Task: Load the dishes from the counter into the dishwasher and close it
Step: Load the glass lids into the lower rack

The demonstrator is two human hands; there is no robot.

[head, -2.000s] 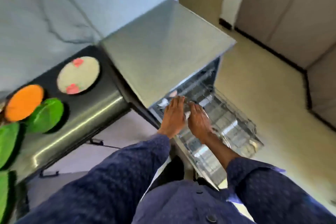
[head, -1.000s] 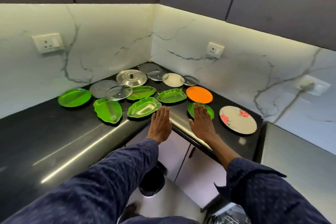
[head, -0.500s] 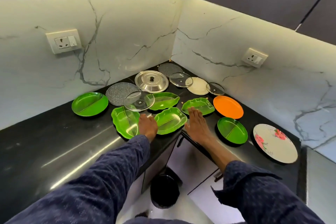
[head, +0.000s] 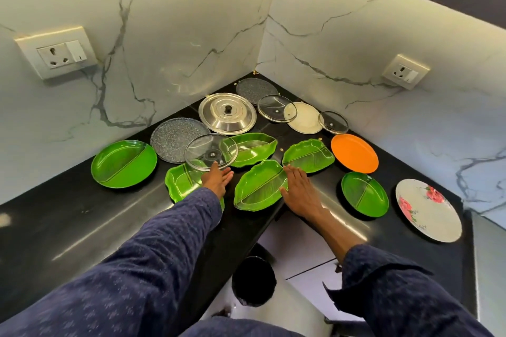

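Dishes lie spread over the black corner counter [head: 68, 227], none stacked and none yet lifted; the dishwasher is out of view, so whether it stands open I cannot tell. Largest at the right edge is the floral plate [head: 428, 210], then the round green plate [head: 123, 163] at far left, the steel lid [head: 227, 113] near the corner, and the orange plate [head: 354, 153]. Between the two arms lies the leaf tray [head: 260, 186], which looks to be the piece about to be picked up. Right hand [head: 297, 189] rests flat along its right rim, fingers straight and together, gripping nothing. Left hand [head: 217, 176] reaches with fingers extended toward the glass lid [head: 210, 152], which overlaps a second leaf tray [head: 183, 180]; the fingertips seem to touch the lid's near edge, but the hand holds nothing. My reading is that loading is under way, with most of the dishes waiting. Next, the fingers need to get under a rim, since these trays lie flat on the counter. Small crumbs dot the far corner, too tiny to identify.
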